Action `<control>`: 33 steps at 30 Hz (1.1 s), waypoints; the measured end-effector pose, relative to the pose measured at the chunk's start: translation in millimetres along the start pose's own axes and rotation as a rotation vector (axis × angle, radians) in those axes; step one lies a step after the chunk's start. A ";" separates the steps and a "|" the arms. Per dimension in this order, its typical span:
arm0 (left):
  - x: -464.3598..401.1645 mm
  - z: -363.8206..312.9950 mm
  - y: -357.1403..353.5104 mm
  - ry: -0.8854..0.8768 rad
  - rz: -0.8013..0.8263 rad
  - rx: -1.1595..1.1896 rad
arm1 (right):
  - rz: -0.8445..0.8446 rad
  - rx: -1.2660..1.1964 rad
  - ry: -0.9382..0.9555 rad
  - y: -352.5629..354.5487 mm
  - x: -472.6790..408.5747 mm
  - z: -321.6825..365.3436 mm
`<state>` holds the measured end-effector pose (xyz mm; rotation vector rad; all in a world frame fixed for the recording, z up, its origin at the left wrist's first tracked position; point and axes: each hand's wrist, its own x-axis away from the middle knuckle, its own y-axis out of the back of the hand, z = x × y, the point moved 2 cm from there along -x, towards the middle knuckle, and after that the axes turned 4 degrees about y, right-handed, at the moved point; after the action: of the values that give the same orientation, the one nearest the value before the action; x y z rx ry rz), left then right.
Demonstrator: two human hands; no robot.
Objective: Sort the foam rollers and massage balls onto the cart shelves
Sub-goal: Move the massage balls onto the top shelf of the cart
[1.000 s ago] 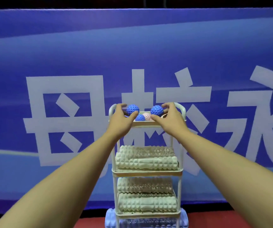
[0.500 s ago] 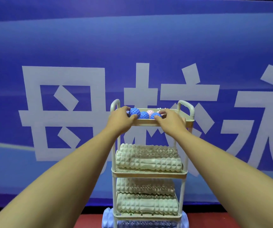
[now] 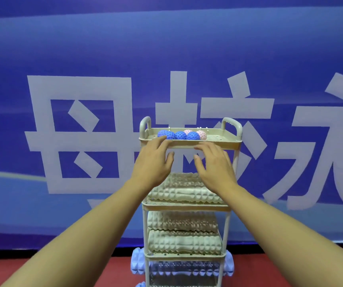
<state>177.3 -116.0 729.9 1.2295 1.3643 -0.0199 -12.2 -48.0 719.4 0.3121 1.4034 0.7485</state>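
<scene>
Both my hands, left (image 3: 153, 160) and right (image 3: 215, 162), now empty, fingers relaxed, just short of the top tray (image 3: 218, 144); a second ago each held a blue ball. Massage balls (image 3: 179, 135) sit clustered there. Ball sorting looks finished. Foam rollers (image 3: 184, 242) below lie crosswise, left-right.

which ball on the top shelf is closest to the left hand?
The leftmost blue ball, at the row's left end; the left hand has fingertips just below it. The other balls sit further right.

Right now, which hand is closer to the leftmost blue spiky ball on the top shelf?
Left. The left hand reaches its fingertips just under the leftmost blue ball; the right hand sits lower and farther right.
</scene>
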 end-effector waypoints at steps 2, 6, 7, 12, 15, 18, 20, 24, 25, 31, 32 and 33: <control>28.1 -4.2 -9.5 -0.008 0.011 -0.009 | 0.074 0.012 0.019 -11.7 24.3 0.3; 103.4 2.3 -48.4 0.081 0.112 0.036 | 0.236 -0.026 -0.039 -44.5 90.8 -1.0; 127.5 6.2 -61.4 0.111 0.143 0.042 | 0.288 -0.029 -0.066 -53.8 112.1 -1.3; 278.5 20.4 -124.6 0.338 0.393 0.080 | 0.568 -0.052 -0.257 -100.8 249.2 -4.3; 375.7 21.1 -151.6 0.515 0.579 0.099 | 0.722 -0.071 -0.369 -120.5 340.9 -2.7; 452.8 18.2 -166.4 0.640 0.747 0.094 | 0.879 -0.070 -0.476 -131.2 421.7 -0.1; 488.9 19.2 -173.8 0.683 0.821 0.076 | 0.948 -0.069 -0.527 -136.2 464.2 -0.4; 537.0 22.9 -190.7 0.717 0.953 0.029 | 1.025 -0.072 -0.611 -145.0 522.8 -1.1; 546.2 22.7 -195.6 0.725 0.981 0.027 | 1.047 -0.064 -0.626 -147.6 533.8 -0.6; 593.4 17.7 -231.4 0.875 1.075 0.076 | 1.169 -0.073 -0.788 -171.5 596.2 -1.4; 600.6 18.3 -239.4 0.899 1.097 0.084 | 1.186 -0.084 -0.829 -177.9 604.2 -2.1; 607.0 19.0 -247.6 0.923 1.124 0.092 | 1.197 -0.100 -0.872 -185.3 611.1 -2.8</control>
<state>216.7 138.9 126.9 2.0539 1.1906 1.4222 31.3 203.6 134.1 1.2768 0.2277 1.3911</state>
